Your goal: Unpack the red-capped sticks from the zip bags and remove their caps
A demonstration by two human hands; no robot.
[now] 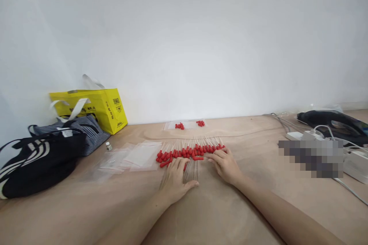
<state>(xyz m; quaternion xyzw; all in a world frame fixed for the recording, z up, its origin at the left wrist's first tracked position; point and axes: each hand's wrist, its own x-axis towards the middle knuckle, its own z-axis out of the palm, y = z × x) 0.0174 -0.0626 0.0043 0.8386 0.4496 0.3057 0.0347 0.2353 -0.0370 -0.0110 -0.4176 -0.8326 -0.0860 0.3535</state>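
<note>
A row of thin pale sticks with red bulbous tips (188, 151) lies fanned out on the table, tips toward me. My left hand (176, 182) rests palm down at the near left of the row, its fingers over some red tips and its thumb spread apart. Below its fingertips, more thin sticks run toward me. My right hand (227, 166) is at the near right of the row, fingers closed on the thin end of one red-tipped stick (197, 158), which lies sideways between the hands.
Clear plastic bags (143, 155) lie left of the row, near a small bottle (108, 146). Farther back, red pieces (179, 126) sit on clear plastic. A yellow bag (112, 111) and a black bag (43, 164) stand left; a white power strip (356, 164) and cables lie right.
</note>
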